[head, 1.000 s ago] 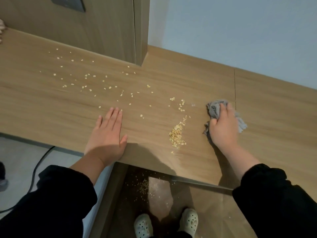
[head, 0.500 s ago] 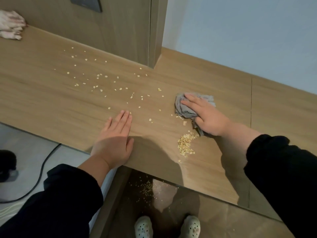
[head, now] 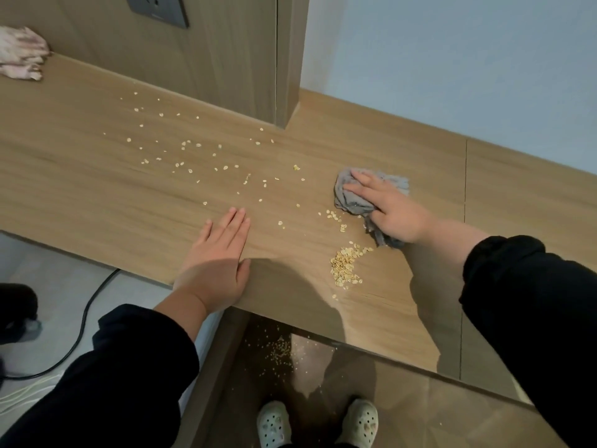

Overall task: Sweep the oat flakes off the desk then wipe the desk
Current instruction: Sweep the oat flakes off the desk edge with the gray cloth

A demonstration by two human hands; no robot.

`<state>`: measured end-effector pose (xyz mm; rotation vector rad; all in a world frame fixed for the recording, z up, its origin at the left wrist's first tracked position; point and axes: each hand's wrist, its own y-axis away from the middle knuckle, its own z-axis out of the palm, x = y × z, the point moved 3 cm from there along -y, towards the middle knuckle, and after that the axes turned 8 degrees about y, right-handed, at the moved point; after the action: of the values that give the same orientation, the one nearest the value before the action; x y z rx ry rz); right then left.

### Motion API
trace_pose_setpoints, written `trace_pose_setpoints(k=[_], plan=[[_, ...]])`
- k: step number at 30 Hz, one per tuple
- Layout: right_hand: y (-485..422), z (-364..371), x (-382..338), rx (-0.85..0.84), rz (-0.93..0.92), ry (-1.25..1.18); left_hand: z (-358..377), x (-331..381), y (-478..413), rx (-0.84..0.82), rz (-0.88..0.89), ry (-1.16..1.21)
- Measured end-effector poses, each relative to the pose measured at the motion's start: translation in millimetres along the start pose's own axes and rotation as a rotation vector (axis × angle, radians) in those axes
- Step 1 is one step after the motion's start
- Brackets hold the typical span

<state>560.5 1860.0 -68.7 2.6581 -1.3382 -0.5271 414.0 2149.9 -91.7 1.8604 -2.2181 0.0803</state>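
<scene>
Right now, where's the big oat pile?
In the head view, the oat pile lies right of centre, between the cloth under the right hand and the desk's front edge.

The desk (head: 97, 195) is a long, light-wood top with a straight front edge, and pale oat flakes (head: 190, 145) lie thinly scattered across its middle. A denser, crescent-shaped pile (head: 345, 265) of flakes sits close to the front edge, with a few loose ones between it and the cloth, and more flakes lie on the floor (head: 403, 415) below that edge. The grey cloth (head: 350, 198) is crumpled into a bunch on the desk just behind and to the right of the pile, pressed down under the right hand (head: 392, 211), with one end trailing out toward the pile.
</scene>
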Motion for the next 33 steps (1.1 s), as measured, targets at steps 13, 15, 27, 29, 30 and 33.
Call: trace_pose_setpoints(k=[13,15,27,29,30,33], plan=[[50.2,31.2,-41.9,0.236,0.44,0.044,-0.6,3.7,2.0,0.015,0.001,0.022],[52.2,40.1,-67.0,0.206,0.37,0.031,-0.6,4.1,2.8,0.021,0.0,0.016],[36.2,20.0,2.3,0.216,0.555,0.011,2.1,0.3,1.8,0.055,0.058,0.023],[13.1,17.9,-21.5,0.159,0.357,-0.01,1.0,0.6,2.1,0.051,0.054,0.012],[3.9,16.5,-32.6,0.125,0.252,-0.022,0.7,0.8,2.4,0.051,0.048,0.003],[-6.8,9.6,-43.0,0.029,0.047,-0.045,0.3,2.1,2.5,0.044,0.038,-0.002]])
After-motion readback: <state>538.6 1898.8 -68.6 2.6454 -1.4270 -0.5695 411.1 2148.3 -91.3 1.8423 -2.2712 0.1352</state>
